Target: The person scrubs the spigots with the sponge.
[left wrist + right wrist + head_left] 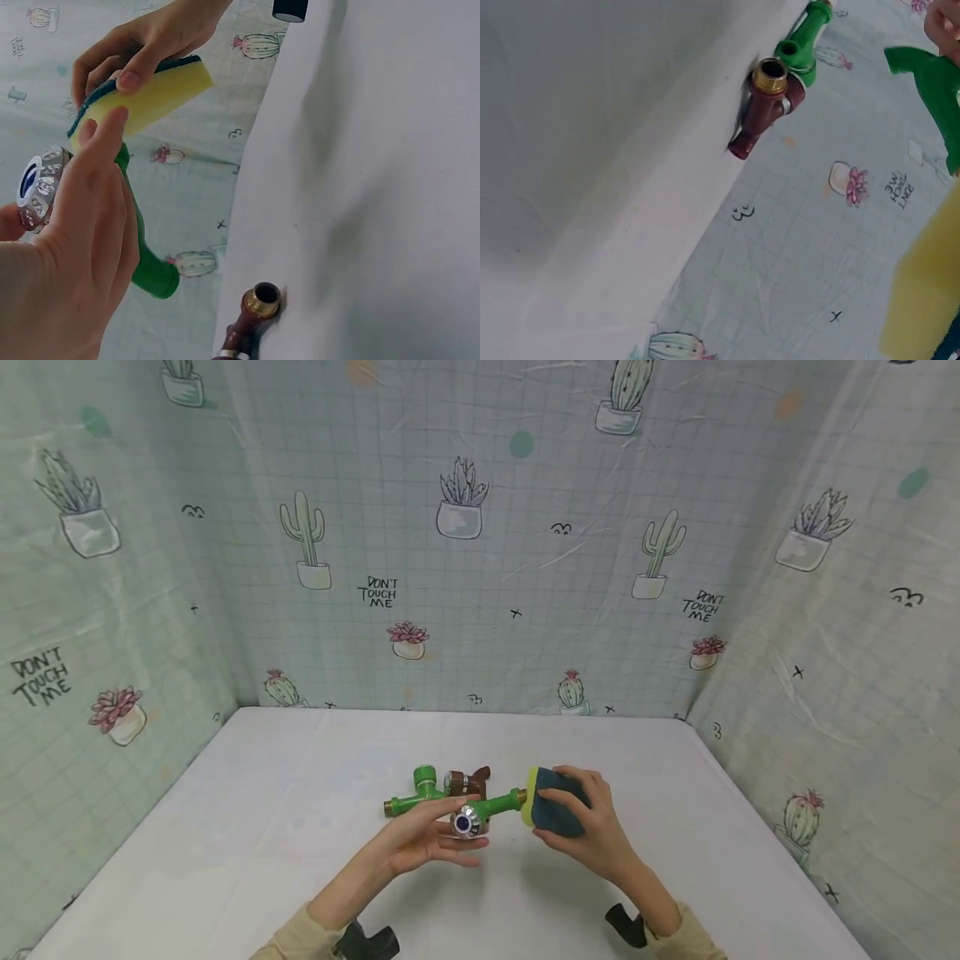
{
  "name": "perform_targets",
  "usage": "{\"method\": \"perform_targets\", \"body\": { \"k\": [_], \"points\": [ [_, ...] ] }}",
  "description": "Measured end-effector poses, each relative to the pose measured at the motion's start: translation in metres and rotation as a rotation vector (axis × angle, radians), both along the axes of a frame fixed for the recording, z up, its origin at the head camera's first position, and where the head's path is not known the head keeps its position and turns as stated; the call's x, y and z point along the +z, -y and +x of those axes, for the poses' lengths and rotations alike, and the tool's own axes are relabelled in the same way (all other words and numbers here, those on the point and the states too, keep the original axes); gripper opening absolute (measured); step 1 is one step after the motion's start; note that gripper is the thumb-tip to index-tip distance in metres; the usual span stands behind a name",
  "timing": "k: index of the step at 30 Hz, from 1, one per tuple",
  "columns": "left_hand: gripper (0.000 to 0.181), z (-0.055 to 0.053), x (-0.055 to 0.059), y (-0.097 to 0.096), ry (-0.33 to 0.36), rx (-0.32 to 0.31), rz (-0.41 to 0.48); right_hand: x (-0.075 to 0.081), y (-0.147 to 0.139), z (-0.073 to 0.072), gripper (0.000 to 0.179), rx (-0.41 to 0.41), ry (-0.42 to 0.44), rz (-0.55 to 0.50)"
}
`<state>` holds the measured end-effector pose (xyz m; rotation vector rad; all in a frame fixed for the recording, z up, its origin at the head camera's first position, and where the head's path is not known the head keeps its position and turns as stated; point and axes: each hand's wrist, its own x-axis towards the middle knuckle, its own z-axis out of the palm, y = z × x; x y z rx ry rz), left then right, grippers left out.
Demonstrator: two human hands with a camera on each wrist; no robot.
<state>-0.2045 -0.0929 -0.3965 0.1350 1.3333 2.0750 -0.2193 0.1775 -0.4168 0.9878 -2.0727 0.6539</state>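
My left hand (416, 843) holds a green tap (497, 804) with a shiny silver knob (467, 821), raised off the table. The thumb lies over it and the fingers are underneath. In the left wrist view, the tap's green spout (155, 279) shows beyond this hand. My right hand (600, 837) grips a sponge (558, 806), yellow with a dark blue-green scouring side. The sponge's yellow side (922, 277) meets the tap's brass threaded end in the head view. The left fingers partly hide the tap.
Behind the left hand, another green tap (424, 779) and a brown tap (477, 782) lie close together on the white table (300, 760). Cactus-printed cloth (517, 560) surrounds the table at the back and sides. Dark straps sit near both wrists.
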Motion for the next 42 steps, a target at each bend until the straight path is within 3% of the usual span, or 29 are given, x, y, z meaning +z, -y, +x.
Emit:
{"method": "perform_targets", "body": {
  "k": [4,9,15,17,19,22,24,27,30,37,42],
  "points": [
    [0.054,-0.001,0.001,-0.001,0.006,-0.038,-0.015,0.003,0.001,-0.001,0.044,0.025,0.023,-0.05],
    [0.045,-0.001,0.001,0.0,-0.09,-0.078,-0.075,0.008,0.003,-0.001,0.043,0.037,0.019,-0.072],
    [0.057,0.0,0.001,-0.002,-0.19,-0.017,-0.291,0.01,0.004,0.0,0.044,0.023,0.095,-0.065],
    [0.061,-0.002,-0.003,-0.003,-0.22,0.0,-0.316,0.01,0.005,0.001,0.046,0.024,0.121,-0.055],
    [0.065,-0.005,-0.007,-0.003,-0.218,0.009,-0.272,0.009,0.006,0.002,0.048,0.025,0.138,-0.039],
    [0.066,-0.007,-0.011,-0.002,-0.153,0.011,-0.127,0.006,0.006,0.003,0.048,0.031,0.154,-0.021],
    [0.068,-0.007,-0.008,0.001,-0.085,0.013,-0.016,0.003,0.005,0.002,0.046,0.036,0.143,0.005],
    [0.068,-0.008,-0.001,0.007,-0.021,0.02,0.08,-0.003,0.001,0.001,0.043,0.029,0.124,0.058],
    [0.073,-0.01,0.003,0.009,-0.019,0.022,0.072,-0.006,-0.002,0.0,0.042,0.011,0.103,0.076],
    [0.076,-0.01,-0.003,0.003,-0.026,0.01,-0.04,0.008,0.005,-0.001,0.044,0.061,0.091,-0.044],
    [0.08,-0.011,-0.006,0.002,-0.008,0.018,-0.034,0.006,0.008,-0.001,0.044,0.065,0.089,0.004]
  ]
}}
